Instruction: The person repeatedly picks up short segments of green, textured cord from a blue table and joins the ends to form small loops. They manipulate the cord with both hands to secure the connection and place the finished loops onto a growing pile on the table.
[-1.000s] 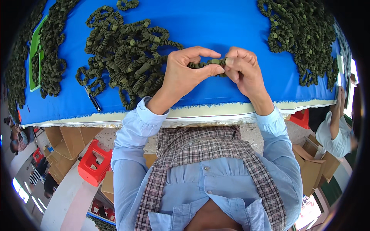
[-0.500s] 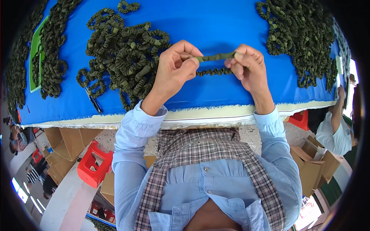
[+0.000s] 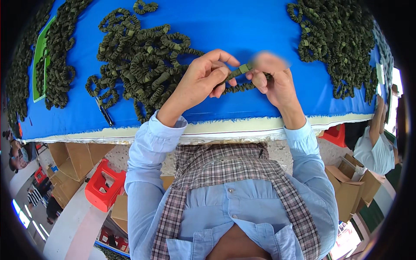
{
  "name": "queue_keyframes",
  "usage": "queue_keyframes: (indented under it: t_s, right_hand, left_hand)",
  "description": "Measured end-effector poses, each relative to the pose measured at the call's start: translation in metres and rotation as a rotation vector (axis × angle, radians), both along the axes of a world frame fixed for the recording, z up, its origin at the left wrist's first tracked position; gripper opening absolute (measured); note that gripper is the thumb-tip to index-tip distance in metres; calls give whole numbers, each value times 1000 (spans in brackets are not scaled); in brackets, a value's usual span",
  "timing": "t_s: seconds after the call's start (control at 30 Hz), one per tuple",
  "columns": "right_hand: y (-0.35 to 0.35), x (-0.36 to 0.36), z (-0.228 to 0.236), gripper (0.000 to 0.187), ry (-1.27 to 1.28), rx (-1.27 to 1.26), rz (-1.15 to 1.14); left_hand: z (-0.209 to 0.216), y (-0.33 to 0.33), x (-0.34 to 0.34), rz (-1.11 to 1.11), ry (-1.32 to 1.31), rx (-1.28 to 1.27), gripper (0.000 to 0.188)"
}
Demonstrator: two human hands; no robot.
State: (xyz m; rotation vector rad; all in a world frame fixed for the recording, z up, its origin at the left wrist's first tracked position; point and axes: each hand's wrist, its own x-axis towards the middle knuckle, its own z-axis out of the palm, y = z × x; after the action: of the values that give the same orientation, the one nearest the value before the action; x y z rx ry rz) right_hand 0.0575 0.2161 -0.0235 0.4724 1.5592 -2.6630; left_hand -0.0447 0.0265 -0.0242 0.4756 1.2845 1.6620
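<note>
A dark green hair scrunchie [image 3: 244, 69] is stretched between my hands above the table, and a lighter green patch of its fabric faces up. My left hand [image 3: 200, 80] is closed on its left end, thumb against the fingers and the index finger raised. On the other end, my right hand [image 3: 277, 82] pinches it; part of this hand is blurred. The lower side of the loop shows gathered ruffles between my hands. Just left of my left hand lies a heap of dark green scrunchies [image 3: 149, 65].
Blue cloth [image 3: 247, 26] covers the table. A bigger scrunchie heap [image 3: 338, 43] lies at right. At left are a green tray [image 3: 38, 65] among more scrunchies and a black pen-like tool [image 3: 105, 113]. Below stand a red stool [image 3: 104, 185] and cardboard boxes [image 3: 350, 190]. Another person's arm [image 3: 378, 121] shows at right.
The scrunchie was pulled nearly straight and level; now it slants between my hands, with the lighter patch showing. My right-hand fingers have shifted inward, and my left index finger has lifted.
</note>
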Motion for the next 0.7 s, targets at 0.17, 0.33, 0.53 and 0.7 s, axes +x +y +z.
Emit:
queue_keyframes:
  t_s: [0.17,0.33,0.53,0.7]
  right_hand:
    - [-10,0,1,19,-61,78,43]
    - [-10,1,-5,18,23,88,-59]
    - [1,0,-4,16,32,-17,-155]
    - [0,0,-6,19,54,163,-12]
  left_hand:
    - [-13,8,19,148,457,-53,17]
    - [-11,6,18,157,578,-151,11]
    - [-14,2,12,200,321,-40,9]
    - [-8,1,7,195,231,27,16]
